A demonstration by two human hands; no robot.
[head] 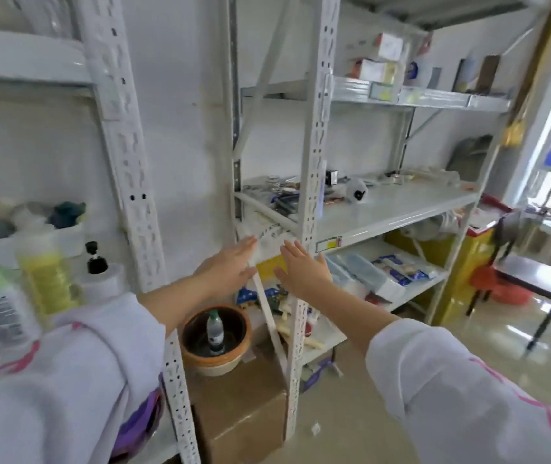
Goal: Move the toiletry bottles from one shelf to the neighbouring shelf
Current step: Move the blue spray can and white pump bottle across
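Head view: the left hand (230, 262) and the right hand (304, 267) are both stretched forward with flat, spread fingers, holding nothing. The toiletry bottles (38, 279) stand on the left shelf (26, 61), beside the left sleeve (76, 380).

head | worn high, faces forward-down; close over both forearms; shelving units (314, 202) near ahead

We see our bare left hand (230, 266), bare right hand (304, 267), loose white sleeves (461, 390), pink lines, purple patch.
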